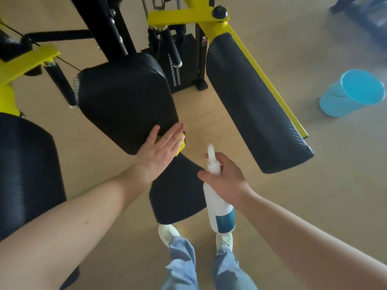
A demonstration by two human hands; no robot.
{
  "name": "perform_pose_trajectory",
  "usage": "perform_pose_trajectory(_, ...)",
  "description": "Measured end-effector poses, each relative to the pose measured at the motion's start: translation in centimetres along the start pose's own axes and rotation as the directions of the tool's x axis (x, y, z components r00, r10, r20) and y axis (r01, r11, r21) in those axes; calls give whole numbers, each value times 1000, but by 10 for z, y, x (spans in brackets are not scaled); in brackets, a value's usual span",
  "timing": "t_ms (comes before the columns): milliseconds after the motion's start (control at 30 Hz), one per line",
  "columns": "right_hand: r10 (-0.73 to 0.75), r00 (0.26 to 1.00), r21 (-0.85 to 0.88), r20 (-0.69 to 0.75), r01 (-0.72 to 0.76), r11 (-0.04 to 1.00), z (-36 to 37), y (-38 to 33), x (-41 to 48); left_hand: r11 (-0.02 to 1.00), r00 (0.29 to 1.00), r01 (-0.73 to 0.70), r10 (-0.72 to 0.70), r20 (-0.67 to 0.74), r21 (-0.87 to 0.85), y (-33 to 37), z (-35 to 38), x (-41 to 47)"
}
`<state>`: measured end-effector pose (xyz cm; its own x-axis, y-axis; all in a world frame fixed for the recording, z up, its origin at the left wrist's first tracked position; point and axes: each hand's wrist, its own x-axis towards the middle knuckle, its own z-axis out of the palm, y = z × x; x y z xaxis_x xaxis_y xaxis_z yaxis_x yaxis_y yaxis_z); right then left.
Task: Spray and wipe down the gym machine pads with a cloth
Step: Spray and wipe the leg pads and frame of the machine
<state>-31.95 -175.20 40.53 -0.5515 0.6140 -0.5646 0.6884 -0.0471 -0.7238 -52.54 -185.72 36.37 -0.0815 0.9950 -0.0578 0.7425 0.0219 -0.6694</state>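
- Left hand (162,149): fingers (173,136) straight and close together, laid flat on the cloth and pressing it against the centre pad. No curl is seen, so the hold is by pressure alone.
- Cloth (181,144): yellow, mostly hidden under the left fingers. Only a strip shows past the fingertips and below the palm edge, at the lower right corner of the centre pad.
- Centre pad (125,101): black and cushioned, extending up and to the left from the left fingers. It is mounted on a black upright.
- Right hand (226,178): fingers curled round the neck of the spray bottle, just beneath its nozzle head. The thumb points toward the left hand.
- Spray bottle (219,208): white, with a blue label near its base. The nozzle sits above the right fingers and the body hangs below them, toward the person. It is near the left fingers but apart from them.
- Seat pad (176,195): black, below and between both sets of fingers. The bottle overlaps its right edge in view; contact cannot be confirmed.
- Long pad (251,101): black, carried on a yellow frame (268,84), to the right of the right fingers and apart from them.
- Side pad (25,174): black, far left of the left fingers, cut by the picture edge.
- Bucket (335,101): light blue, on the floor (314,195), well to the right beyond the long pad. Its contents cannot be told.
- Shoes (167,233): white, on the floor below the bottle, with pale blue trouser legs.
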Motion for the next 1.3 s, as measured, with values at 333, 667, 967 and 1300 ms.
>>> perform_pose_trajectory(333, -75, 997, -38, 18, 76, 996, -14, -18, -2, 800, 665, 515, -599, -446, -307, -64, -34, -10)
perform_pose_trajectory(667, -47, 996, -4, 72, 47, 999, 23, -15, -4, 807, 852, 448, -516, -90, -385, 4, 1, -32)
perform_pose_trajectory(967, -82, 991, -21, 103, 84, 996, 37, -26, -3, 613, 561, 617, -783, -270, -494, -47, -32, -13)
perform_pose_trajectory(1300, -107, 989, 11, 101, 107, 994, 47, -16, 18, 721, 698, 579, -680, -226, -380, 24, 35, -23)
